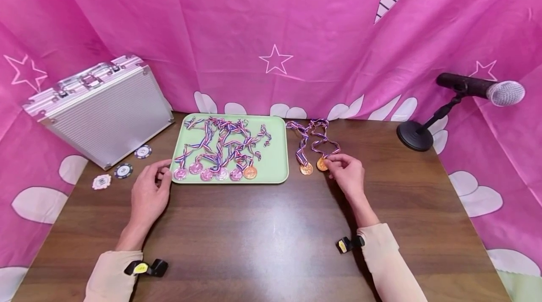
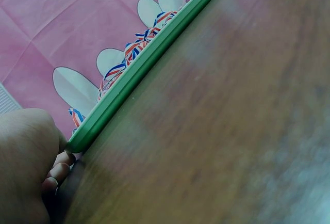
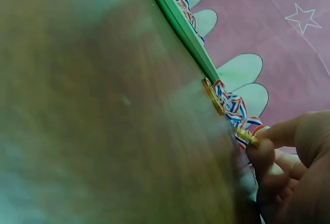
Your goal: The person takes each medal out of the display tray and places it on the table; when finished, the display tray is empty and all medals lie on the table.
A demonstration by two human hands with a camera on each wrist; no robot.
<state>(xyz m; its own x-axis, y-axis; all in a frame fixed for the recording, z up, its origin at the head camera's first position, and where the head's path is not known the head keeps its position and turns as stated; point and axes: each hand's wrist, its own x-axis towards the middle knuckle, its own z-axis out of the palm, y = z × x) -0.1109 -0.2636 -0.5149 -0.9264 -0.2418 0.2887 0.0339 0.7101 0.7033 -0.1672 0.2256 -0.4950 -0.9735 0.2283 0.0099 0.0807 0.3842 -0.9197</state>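
Note:
A green tray [image 1: 277, 128] sits at the middle back of the wooden table and carries several pinkish medals [image 1: 207, 174] and one gold one, all on striped ribbons. My left hand [image 1: 164, 173] grips the tray's front left corner; its curled fingertips [image 2: 58, 171] lie against the tray's edge [image 2: 144, 69]. Two gold medals lie on the table right of the tray. My right hand [image 1: 330, 165] pinches the right-hand medal [image 1: 322, 164], seen edge-on between finger and thumb [image 3: 248, 137]. The other gold medal [image 1: 306, 169] lies flat beside it.
A closed aluminium case [image 1: 101, 109] leans at the back left, with three poker chips [image 1: 123, 170] in front of it. A microphone [image 1: 482, 88] on a round stand [image 1: 415, 136] occupies the back right. Pink cloth surrounds the table.

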